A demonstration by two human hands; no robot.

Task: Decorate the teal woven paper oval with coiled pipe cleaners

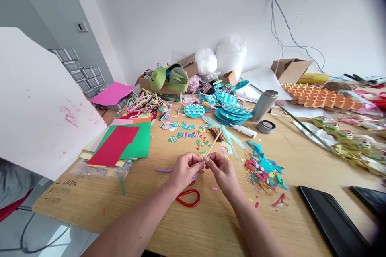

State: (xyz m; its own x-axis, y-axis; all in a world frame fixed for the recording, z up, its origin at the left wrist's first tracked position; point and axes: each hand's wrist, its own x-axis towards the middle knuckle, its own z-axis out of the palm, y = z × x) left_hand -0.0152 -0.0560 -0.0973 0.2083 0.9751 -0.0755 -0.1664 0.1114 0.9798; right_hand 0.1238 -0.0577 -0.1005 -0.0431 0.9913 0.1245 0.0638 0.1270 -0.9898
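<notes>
My left hand [186, 170] and my right hand [222, 172] meet over the middle of the wooden table [211, 225]. Both pinch the lower end of a thin wooden stick [213, 143] that slants up and away from me. My left fingers also seem closed on a small purple piece, too small to name. Red-handled scissors [188, 197] lie on the table just under my left wrist. A purple pipe cleaner [164, 170] lies left of my left hand.
Stacked coloured paper sheets [120, 144] lie to the left, paper fish cutouts [183, 133] and teal scalloped discs [232, 112] beyond my hands. Paper scraps [265, 170] pile at right. A metal flask [263, 105], tape roll [265, 126], tablets [331, 217] and a white board [39, 100] stand around.
</notes>
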